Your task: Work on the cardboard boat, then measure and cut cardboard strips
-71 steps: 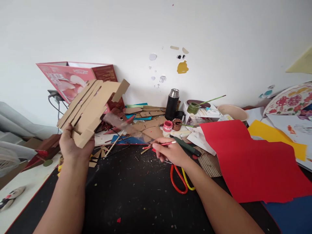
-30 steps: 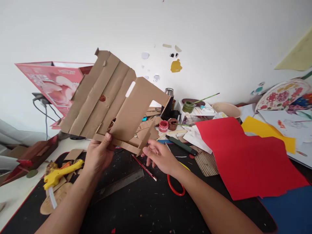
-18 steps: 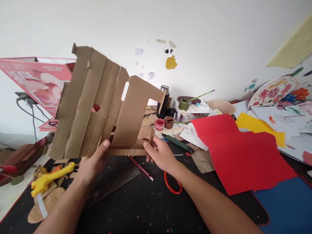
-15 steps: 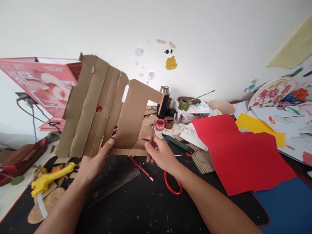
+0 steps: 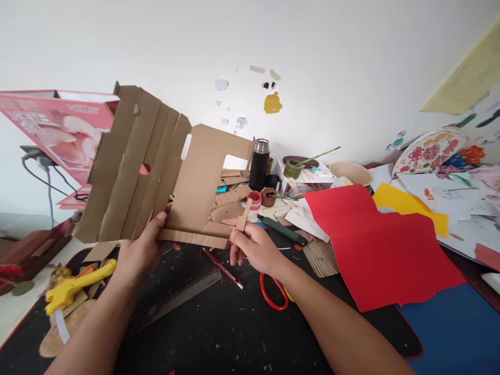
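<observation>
Left hand (image 5: 140, 247) has thumb and fingers clamped on the bottom edge of an unfolded cardboard box (image 5: 197, 177), held up over the tabletop (image 5: 219, 338), left of centre; right hand (image 5: 255, 245) pinches the narrow flap (image 5: 242, 216) at its lower right corner. Pencil (image 5: 223, 268), ruler (image 5: 179, 299) and red-handled scissors (image 5: 278, 307) lie below, glue gun (image 5: 74, 284) near the tabletop's left edge, vacuum flask (image 5: 259, 169) toward its back edge.

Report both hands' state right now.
Left hand: closed on the cardboard sheet at its lower edge.
Right hand: closed, holding the sheet's narrow flap.
</observation>
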`<state>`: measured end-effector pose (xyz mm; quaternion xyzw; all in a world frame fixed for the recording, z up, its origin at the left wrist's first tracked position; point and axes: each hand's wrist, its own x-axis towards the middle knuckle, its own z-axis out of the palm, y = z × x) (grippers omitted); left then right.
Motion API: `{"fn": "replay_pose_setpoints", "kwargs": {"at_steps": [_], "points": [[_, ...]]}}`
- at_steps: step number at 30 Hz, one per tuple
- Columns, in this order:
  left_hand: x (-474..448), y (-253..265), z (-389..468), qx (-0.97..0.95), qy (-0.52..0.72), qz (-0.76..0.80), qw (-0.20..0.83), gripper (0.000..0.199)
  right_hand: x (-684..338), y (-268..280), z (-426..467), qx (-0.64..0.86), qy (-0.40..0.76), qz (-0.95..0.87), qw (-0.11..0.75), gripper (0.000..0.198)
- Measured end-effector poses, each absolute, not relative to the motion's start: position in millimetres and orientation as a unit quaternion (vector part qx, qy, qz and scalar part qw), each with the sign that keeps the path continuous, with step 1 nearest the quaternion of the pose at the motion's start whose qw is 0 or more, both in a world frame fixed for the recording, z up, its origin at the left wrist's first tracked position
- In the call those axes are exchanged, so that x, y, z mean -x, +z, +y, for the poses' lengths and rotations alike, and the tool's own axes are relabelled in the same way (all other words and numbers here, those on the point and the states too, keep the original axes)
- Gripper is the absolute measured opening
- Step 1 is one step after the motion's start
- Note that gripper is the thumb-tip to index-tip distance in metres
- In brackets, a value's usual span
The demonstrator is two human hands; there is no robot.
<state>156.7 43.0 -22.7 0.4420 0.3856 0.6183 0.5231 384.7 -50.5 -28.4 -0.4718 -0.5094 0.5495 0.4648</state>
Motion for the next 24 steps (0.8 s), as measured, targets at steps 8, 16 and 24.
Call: {"fn": "replay_pose_setpoints", "kwargs": {"at_steps": [8, 16, 24], "points": [[-154, -14, 56, -0.379, 0.69, 0.349, 0.509, 0.026, -392, -24, -50, 0.43, 0.538, -0.534, 0.49, 0.05], [-147, -25, 68, -0.362, 0.714, 0.319, 0.507, 0.039, -385, -33, -48, 0.515, 0.422, -0.595, 0.451, 0.04], [-150, -24, 61, -0.391, 0.712, 0.319, 0.488, 0.054, -400, -3, -81, 0.612, 0.184, -0.71, 0.294, 0.03]]}}
